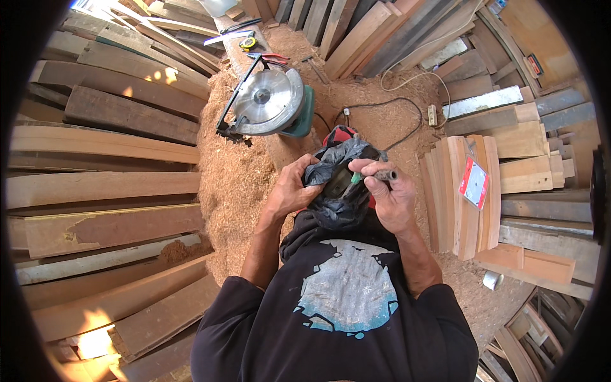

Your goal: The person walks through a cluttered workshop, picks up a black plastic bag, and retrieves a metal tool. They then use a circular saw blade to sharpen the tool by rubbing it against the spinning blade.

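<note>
The person's left hand [298,184] was curled closed on the left edge of a black plastic bag [338,215], which lay between both hands. The right hand [393,198], fingers bent, held a dark rod [386,174]; whether it also gripped the small green piece [356,178] could not be told. A circular saw [272,100] sat beyond the left hand.

Left hand [296,183]: here it is, gripping the edge of a black plastic bag [342,214] at the lap!
Right hand [389,194]: over the bag, fingers around a dark cylindrical piece [386,174], a small green item [356,179] by the fingertips.
Circular saw [268,100]: up ahead, blade exposed, yellow tape measure [249,43] beyond.
Sawdust [238,213]: heaped on the left, alongside stacked planks [105,189].
Red-bordered packet [474,183]: lying on boards [453,213], far right!
</note>
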`<state>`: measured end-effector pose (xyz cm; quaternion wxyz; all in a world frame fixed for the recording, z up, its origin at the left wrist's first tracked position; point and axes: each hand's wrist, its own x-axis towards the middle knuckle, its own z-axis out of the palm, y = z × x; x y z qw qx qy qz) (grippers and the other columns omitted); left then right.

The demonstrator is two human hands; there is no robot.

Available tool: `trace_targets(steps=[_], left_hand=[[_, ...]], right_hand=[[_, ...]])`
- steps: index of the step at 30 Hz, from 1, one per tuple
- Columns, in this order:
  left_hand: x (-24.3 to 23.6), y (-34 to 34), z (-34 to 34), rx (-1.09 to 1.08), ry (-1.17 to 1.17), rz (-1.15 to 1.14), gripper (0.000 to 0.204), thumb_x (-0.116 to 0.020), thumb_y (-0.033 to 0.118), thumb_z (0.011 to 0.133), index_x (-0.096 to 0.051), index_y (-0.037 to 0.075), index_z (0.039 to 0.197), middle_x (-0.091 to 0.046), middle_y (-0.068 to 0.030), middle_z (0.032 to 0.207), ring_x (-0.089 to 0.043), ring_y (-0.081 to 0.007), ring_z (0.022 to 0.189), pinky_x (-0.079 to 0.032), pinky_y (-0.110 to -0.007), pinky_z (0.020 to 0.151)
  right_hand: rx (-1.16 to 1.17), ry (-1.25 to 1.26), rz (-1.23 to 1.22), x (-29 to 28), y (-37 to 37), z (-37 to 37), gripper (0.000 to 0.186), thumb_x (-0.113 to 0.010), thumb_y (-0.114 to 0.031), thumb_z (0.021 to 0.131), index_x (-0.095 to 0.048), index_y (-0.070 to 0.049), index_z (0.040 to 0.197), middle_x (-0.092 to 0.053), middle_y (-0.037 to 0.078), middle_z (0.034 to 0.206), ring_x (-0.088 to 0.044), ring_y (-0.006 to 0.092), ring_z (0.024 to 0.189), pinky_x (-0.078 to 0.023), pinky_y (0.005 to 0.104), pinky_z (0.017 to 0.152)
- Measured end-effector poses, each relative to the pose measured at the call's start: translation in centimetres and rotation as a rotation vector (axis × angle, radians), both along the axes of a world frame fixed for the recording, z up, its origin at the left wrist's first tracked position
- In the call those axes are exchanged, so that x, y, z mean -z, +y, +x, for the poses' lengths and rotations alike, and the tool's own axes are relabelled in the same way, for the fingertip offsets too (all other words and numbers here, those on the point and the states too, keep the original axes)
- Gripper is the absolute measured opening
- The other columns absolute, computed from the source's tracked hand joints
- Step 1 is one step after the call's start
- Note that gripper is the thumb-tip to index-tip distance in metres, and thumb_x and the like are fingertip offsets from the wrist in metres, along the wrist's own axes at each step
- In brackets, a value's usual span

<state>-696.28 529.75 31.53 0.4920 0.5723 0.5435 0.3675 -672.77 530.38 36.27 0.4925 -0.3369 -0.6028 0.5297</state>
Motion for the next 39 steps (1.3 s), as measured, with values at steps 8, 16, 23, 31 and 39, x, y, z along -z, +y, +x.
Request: trace_targets(steps=[8,16,23,31,39], left_hand=[[-0.8,-0.3,1.1,-0.122,0.183,0.052,0.036,-0.077,0.010,0.076,-0.064,0.002,0.109,-0.070,-0.0167,0.086,-0.071,-0.0254,0.082,-0.054,-0.037,0.076],[-2.2,-0.7,1.9,0.093,0.309,0.119,0.051,-0.084,0.015,0.077,-0.062,0.006,0.122,-0.072,-0.0183,0.097,-0.073,-0.0331,0.091,-0.056,-0.041,0.081],[-1.1,-1.2,0.5,0.041,0.256,0.090,0.049,-0.082,0.016,0.080,-0.060,0.004,0.122,-0.071,-0.0214,0.096,-0.071,-0.0387,0.092,-0.055,-0.044,0.080],[-1.0,-0.9,0.1,-0.107,0.176,0.218,0.022,-0.074,0.008,0.089,-0.066,0.000,0.108,-0.066,-0.0045,0.087,-0.061,-0.0103,0.079,-0.051,-0.027,0.072],[-2.9,-0.7,0.4,-0.120,-0.081,0.046,0.021,-0.076,0.009,0.085,-0.065,0.002,0.101,-0.061,-0.0028,0.081,-0.057,-0.0096,0.075,-0.049,-0.028,0.070]], right_hand=[[-0.063,-0.331,0.304,-2.2,-2.0,0.0,0.016,-0.072,-0.004,0.092,-0.068,-0.001,0.107,-0.075,0.015,0.108,-0.074,0.0333,0.100,-0.060,0.0392,0.088],[0.326,-0.121,0.050,0.6,-0.1,-0.8,0.008,-0.065,-0.003,0.101,-0.067,0.003,0.105,-0.075,0.012,0.103,-0.073,0.0179,0.094,-0.059,0.0342,0.082],[0.098,0.975,-0.518,2.1,1.4,1.1,0.017,-0.055,-0.017,0.108,-0.064,-0.003,0.113,-0.072,0.013,0.116,-0.073,0.0227,0.103,-0.059,0.0392,0.093],[-0.267,1.286,-0.537,-2.6,2.8,4.4,0.028,-0.050,-0.022,0.110,-0.060,0.001,0.120,-0.058,0.001,0.089,-0.053,0.0112,0.070,-0.051,0.0357,0.078],[0.233,-0.844,-0.046,-2.4,1.3,5.6,0.042,-0.078,-0.030,0.090,-0.063,0.000,0.114,-0.062,0.006,0.078,-0.062,0.0187,0.070,-0.052,0.0358,0.067]])
